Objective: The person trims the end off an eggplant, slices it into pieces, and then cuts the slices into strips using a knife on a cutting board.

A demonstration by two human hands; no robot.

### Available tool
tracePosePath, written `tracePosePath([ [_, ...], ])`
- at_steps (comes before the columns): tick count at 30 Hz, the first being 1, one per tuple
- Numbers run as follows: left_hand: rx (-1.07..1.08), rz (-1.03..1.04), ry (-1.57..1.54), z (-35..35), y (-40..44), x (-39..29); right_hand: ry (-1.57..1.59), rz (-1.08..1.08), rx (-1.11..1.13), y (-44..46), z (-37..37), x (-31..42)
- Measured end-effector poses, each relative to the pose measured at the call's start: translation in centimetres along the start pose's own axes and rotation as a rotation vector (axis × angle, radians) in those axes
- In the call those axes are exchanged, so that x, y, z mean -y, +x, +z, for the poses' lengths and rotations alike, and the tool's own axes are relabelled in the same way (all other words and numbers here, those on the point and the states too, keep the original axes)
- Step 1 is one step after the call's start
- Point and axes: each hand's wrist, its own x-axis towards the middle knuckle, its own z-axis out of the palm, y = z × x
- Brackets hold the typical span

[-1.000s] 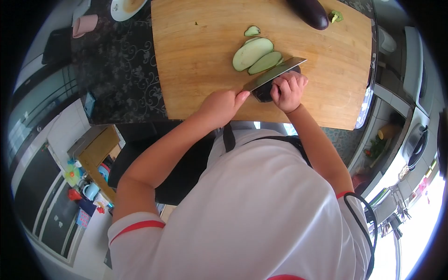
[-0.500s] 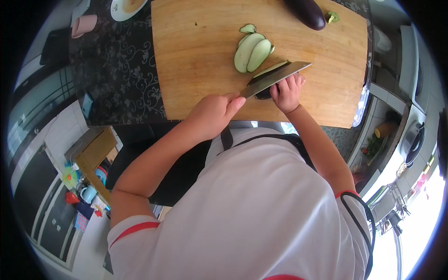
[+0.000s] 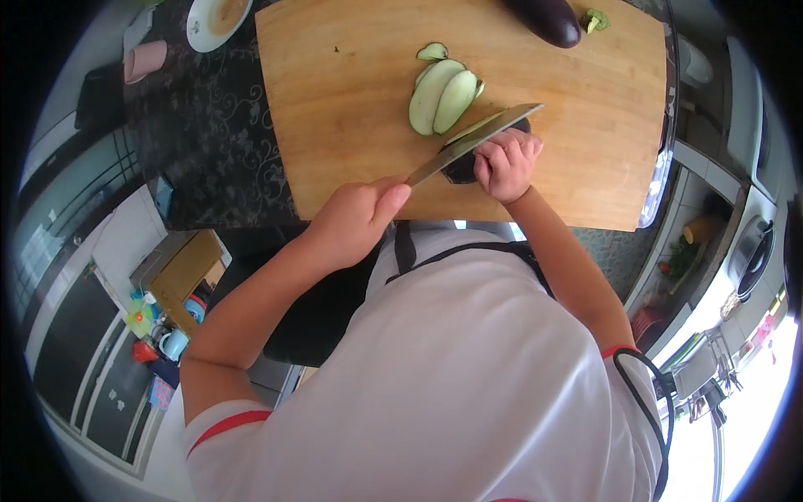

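My left hand (image 3: 358,219) is closed round the handle of a kitchen knife (image 3: 468,148), its blade slanting up and to the right. My right hand (image 3: 507,165) presses curled fingers on a dark-skinned eggplant piece (image 3: 460,171) on the wooden cutting board (image 3: 351,125). The blade lies along the far side of that piece, beside my fingertips, and partly covers a pale cut strip behind it. Just beyond are several overlapping pale eggplant slices (image 3: 454,102), with a small end slice (image 3: 432,52) above them.
A whole purple eggplant (image 3: 548,21) lies at the board's far edge, beside a green stem piece (image 3: 595,21). Left of the board, a white plate (image 3: 219,23) and a pink cup (image 3: 145,61) stand on the dark patterned tabletop (image 3: 209,134).
My left hand has drawn the knife back toward me and to the left. More of the eggplant piece shows around the blade and my right hand, which stays on it.
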Motion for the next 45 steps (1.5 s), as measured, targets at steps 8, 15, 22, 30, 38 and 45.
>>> tracePosePath([
  [8, 0.104, -0.123, 0.058, -0.4, 0.9, -1.8, 0.005, 0.002, -0.013, 0.2, 0.0, 0.1],
  [15, -0.018, 0.113, 0.06, 3.1, 7.5, 0.6, 0.01, 0.003, 0.032, 0.1, -0.1, -0.1],
  [22, -0.002, -0.105, 0.122, 1.5, 1.4, 2.3, 0.007, -0.003, 0.011, 0.1, 0.2, -0.2],
  [30, -0.263, 0.114, 0.056, 6.1, 5.0, 6.7, 0.0, -0.001, 0.001, -0.2, 0.3, -0.1],
  [38, -0.109, 0.07, -0.06, 2.4, 1.3, 0.9, 0.012, 0.037, -0.001, 0.1, -0.2, 0.3],
  [45, 0.015, -0.035, 0.016, 0.5, -0.6, 0.2, -0.028, 0.012, 0.001, -0.1, -0.1, 0.4],
])
